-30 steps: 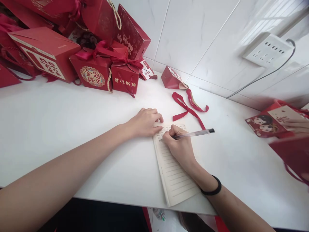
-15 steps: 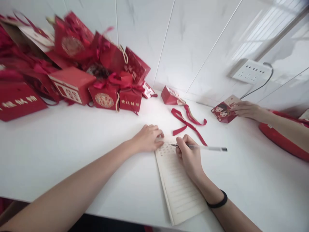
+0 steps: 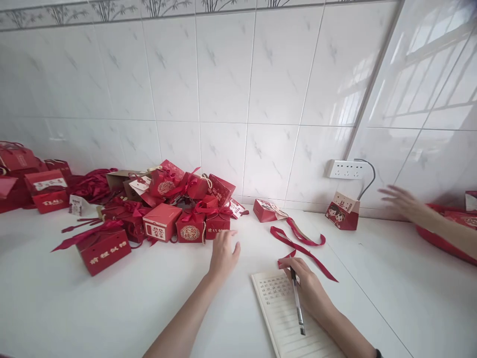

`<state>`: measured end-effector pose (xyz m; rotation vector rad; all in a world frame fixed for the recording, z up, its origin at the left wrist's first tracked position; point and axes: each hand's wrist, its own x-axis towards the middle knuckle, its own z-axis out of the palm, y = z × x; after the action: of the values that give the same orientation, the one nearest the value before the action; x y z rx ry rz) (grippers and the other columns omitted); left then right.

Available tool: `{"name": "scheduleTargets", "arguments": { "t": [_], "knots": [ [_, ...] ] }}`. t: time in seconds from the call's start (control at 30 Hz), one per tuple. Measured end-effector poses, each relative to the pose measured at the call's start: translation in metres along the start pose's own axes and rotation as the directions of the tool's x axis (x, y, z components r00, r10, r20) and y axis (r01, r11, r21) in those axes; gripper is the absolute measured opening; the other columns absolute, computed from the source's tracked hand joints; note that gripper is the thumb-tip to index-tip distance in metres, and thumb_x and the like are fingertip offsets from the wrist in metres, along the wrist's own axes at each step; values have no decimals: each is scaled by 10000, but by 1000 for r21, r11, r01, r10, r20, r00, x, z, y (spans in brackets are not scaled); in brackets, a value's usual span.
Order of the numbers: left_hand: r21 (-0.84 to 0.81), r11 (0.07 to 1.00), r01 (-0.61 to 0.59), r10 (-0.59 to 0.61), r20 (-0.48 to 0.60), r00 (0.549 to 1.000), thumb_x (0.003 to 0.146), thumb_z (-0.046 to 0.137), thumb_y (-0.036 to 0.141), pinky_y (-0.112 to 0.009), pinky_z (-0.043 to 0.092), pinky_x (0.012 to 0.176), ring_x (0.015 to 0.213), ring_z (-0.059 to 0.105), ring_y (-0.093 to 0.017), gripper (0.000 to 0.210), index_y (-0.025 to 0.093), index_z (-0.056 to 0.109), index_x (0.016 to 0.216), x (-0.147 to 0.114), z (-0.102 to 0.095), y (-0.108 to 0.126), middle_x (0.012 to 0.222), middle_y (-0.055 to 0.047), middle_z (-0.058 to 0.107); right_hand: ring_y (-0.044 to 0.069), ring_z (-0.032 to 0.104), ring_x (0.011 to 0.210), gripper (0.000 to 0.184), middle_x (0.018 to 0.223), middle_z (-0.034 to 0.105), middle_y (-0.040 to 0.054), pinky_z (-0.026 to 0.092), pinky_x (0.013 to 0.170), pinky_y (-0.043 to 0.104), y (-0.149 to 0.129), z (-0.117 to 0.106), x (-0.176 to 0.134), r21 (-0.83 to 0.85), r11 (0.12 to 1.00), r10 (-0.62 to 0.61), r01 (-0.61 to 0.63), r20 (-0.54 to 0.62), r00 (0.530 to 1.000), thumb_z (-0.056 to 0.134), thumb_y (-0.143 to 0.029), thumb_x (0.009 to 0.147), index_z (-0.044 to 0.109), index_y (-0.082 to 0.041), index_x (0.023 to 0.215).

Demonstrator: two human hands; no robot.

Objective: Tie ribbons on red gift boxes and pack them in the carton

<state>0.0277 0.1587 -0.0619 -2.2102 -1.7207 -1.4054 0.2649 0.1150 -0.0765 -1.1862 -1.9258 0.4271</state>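
Observation:
My left hand [image 3: 223,254] is raised off the notebook, fingers apart and nothing in it, just in front of a small red gift box [image 3: 218,226] with gold lettering. Whether it touches that box I cannot tell. My right hand [image 3: 307,283] grips a pen [image 3: 297,301] with a clear barrel, its far end tilted down toward me. Under that hand lies a lined notebook [image 3: 276,318] with rows of handwriting near its top. Beyond the right hand, loose red ribbon [image 3: 303,248] trails across the white table from a red box lying on its side [image 3: 264,211].
Several red gift boxes with ribbons are heaped at the left, one box [image 3: 108,251] nearer me. Another person's hand [image 3: 402,201] is at the right, beside a red and cream box [image 3: 343,212] and a red tray [image 3: 428,233]. A power strip [image 3: 345,169] is on the tiled wall.
My left hand has lifted off the notebook toward the boxes. My right hand has swung the pen's tip away from the page. The other person's hand has let go of the red and cream box.

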Motion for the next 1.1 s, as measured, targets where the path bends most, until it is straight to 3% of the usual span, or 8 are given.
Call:
{"name": "scheduleTargets", "arguments": {
  "t": [0.1,0.27,0.53,0.7,0.8,0.93,1.03,1.1],
  "knots": [
    [59,986,155,-142,-181,973,801,501,164,-470,419,944,1071,526,-281,311,178,480,1111,9,-7,-20,1066,-121,551,238,584,940,269,995,617,100,509,787,392,2,-1,1,5,999,-37,37,-2,999,386,-247,845,579,-222,1030],
    [78,926,369,-347,-205,915,793,556,215,-479,430,920,1159,479,-314,398,159,422,1163,8,-7,-36,1144,-150,500,207,616,826,411,1081,594,101,523,757,376,4,1,-2,-51,994,94,-95,-33,995,373,-277,830,476,-201,1221],
    [110,901,420,-404,-139,904,766,589,187,-525,405,897,1169,467,-351,451,150,395,1171,2,-1,-28,1218,-180,446,238,609,948,460,1040,638,101,492,776,345,-19,9,-3,-166,957,247,-237,45,968,397,-238,824,499,-131,1260],
    [79,909,409,-393,-158,906,779,534,142,-508,399,911,1177,459,-328,396,182,406,1152,3,-2,-25,1190,-144,453,203,590,593,541,596,603,17,382,524,258,-47,17,28,-270,962,96,-49,165,982,473,-80,714,540,-132,1248],
    [33,936,350,-339,-177,924,789,489,128,-493,396,918,1158,468,-305,329,193,437,1108,2,0,-22,1124,-123,482,189,575,585,486,541,566,-5,368,548,257,-51,15,66,-220,975,62,-34,124,990,482,-67,727,570,-150,1198],
    [32,979,203,-196,-148,969,785,453,120,-479,396,907,1106,491,-282,271,200,493,1040,1,4,-22,1086,-106,512,337,524,1054,400,1019,603,189,406,779,365,-19,-5,112,-271,935,222,-227,-49,974,588,-276,790,564,-79,1137],
    [34,990,137,-130,-151,980,768,444,109,-455,417,850,1038,526,-271,273,194,519,1016,2,8,-26,1071,-102,535,490,425,1123,787,1178,504,280,403,810,505,23,-24,125,-353,829,449,-434,-42,892,850,-308,469,549,-43,1146],
    [33,992,124,-118,-145,982,760,447,107,-445,421,826,1014,536,-270,279,191,526,1015,3,10,-28,1062,-101,552,486,478,1061,801,1118,546,262,416,791,535,48,-34,124,-407,762,553,-503,4,833,876,-273,419,566,-48,1123]
  ]
}}
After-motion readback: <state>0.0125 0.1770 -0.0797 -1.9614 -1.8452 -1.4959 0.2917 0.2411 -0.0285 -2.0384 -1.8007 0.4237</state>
